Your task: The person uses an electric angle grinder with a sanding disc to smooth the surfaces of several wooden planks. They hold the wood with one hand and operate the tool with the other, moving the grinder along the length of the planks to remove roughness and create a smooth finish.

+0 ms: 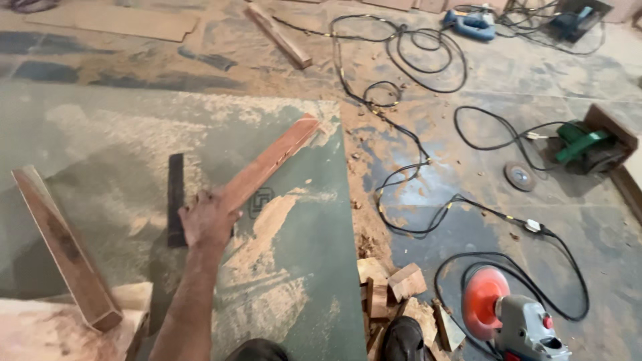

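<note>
At about eight o'clock in the view a reddish wooden bar [63,247] slants up and to the left, its lower end resting on a pale, sawdust-covered block [40,331] in the bottom corner. Just right of it lies the big green board [294,267], dusted with sawdust, which fills the middle of the floor. On this board, near nine o'clock of centre, a dark narrow strip [175,197] lies almost upright in the picture. One hand [208,217], reaching up from six o'clock on a bare forearm, is clenched around the near end of a long reddish wood strip [267,164]; which of the person's hands it is cannot be told, and the other hand is out of view. The held strip runs from the hand toward one o'clock, its far end above the board close to the board's upper right corner, and the hand's knuckles sit just beside the dark strip. Below, at six o'clock, a heap of small wood offcuts [394,294] lies at the board's right edge beside a dark shoe [404,341]. Right of that, at five o'clock, sits a grey power sander with an orange disc [508,314], and black cables [414,167] loop across the dusty floor up to twelve o'clock. At three o'clock a green power tool [582,144] rests by a wooden frame, and a blue tool [471,23] lies at one o'clock.
</note>
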